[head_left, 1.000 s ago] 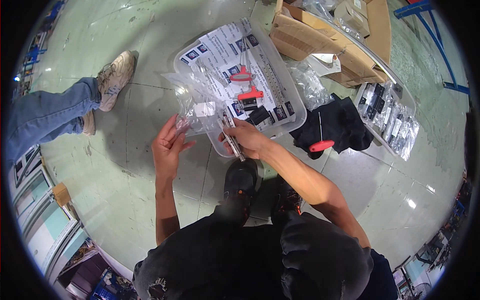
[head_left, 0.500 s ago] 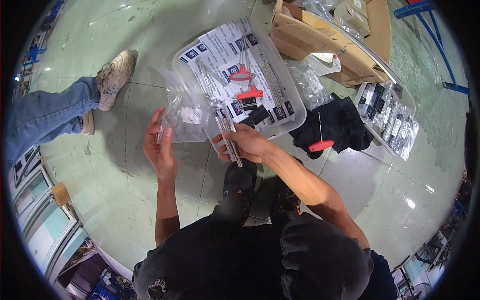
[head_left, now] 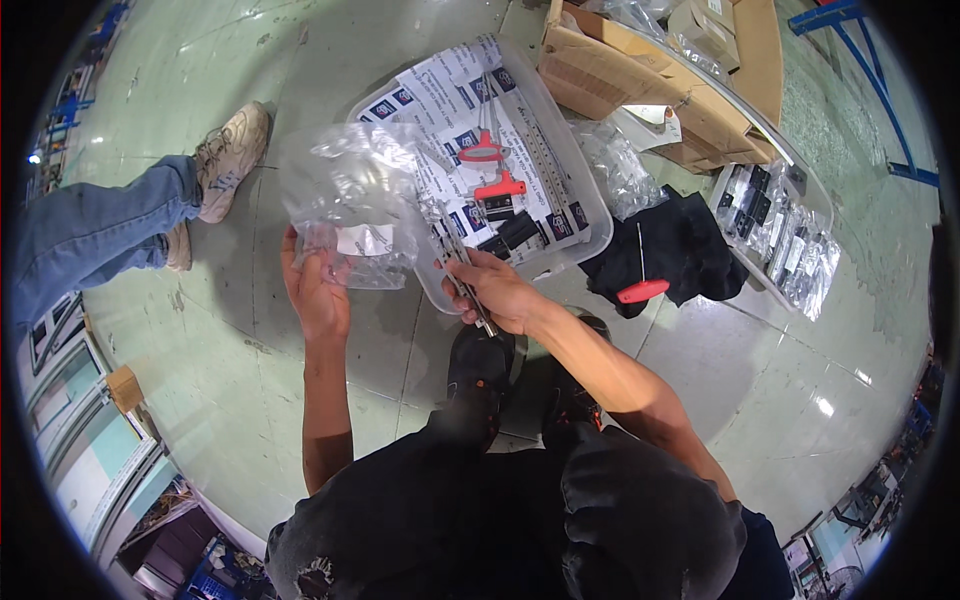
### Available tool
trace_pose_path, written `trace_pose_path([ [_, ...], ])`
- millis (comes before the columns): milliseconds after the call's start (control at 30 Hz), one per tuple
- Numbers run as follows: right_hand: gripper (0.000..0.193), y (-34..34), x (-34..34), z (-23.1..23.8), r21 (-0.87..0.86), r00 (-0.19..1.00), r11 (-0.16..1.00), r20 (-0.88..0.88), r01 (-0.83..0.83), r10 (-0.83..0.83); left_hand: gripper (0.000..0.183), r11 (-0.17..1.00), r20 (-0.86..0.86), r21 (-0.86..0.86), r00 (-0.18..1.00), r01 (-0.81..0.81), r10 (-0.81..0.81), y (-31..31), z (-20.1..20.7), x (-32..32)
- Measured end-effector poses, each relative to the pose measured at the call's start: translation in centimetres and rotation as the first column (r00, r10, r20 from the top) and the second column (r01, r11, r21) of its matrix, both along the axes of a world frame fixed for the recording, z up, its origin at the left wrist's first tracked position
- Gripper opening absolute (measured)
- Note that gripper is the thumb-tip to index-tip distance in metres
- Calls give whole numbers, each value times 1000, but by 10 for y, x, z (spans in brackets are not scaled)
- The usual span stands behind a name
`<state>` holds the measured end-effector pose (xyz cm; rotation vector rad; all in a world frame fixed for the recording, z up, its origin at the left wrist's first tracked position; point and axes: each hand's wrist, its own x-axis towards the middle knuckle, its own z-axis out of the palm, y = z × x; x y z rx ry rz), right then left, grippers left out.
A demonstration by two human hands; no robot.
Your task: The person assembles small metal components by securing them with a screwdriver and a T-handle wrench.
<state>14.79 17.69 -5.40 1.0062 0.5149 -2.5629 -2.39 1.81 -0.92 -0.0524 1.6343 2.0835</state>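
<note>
My right hand (head_left: 497,292) is closed around a bundle of slim metal rails (head_left: 452,243), slanted over the near left edge of a clear plastic bin (head_left: 597,235). In my left hand (head_left: 318,290), the fingers pinch a clear plastic bag (head_left: 355,175) with a white label. The bag is spread out left of the bin and partly overlaps its side. Inside the bin, on printed paper, lie two red-handled T-handle hex keys (head_left: 500,187), a black block-like part (head_left: 510,232) and a long strip with holes (head_left: 540,165).
Right of the bin, a red-handled T-handle hex key (head_left: 642,291) rests on black cloth (head_left: 690,245). Beyond are a tray of bagged parts (head_left: 775,225), crumpled plastic (head_left: 615,165) and an open cardboard box (head_left: 640,85). Another person's shoe (head_left: 230,160) stands at the left.
The bag has been raised and spread out wider, with my left fingers now closed on it. My right hand and the rails have shifted slightly down and right.
</note>
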Motion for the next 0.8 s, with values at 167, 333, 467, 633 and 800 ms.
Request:
trace_pose_path([
  [167, 22, -1, 1, 0, 68, 995, 996, -84, 51, -46, 48, 997, 80, 4, 994, -81, 80, -19, -22, -10],
  [333, 23, -1, 5, 4, 56, 996, 997, -66, 56, -52, 37, 996, 170, 53, 983, -77, 67, -5, -6, -4],
  [467, 24, -5, 8, 6, 47, 998, 998, -38, 52, -50, 37, 973, 0, -212, 996, -91, 93, 6, -7, 2],
  [633, 25, -8, 13, 2, 34, 996, 996, -54, 79, -77, 31, 995, 3, 60, 997, 74, -75, 16, 3, 13],
  [800, 23, -10, 15, -2, 42, 995, 996, -66, 77, -74, 42, 991, 129, -79, 985, -105, 114, 1, -8, 7],
])
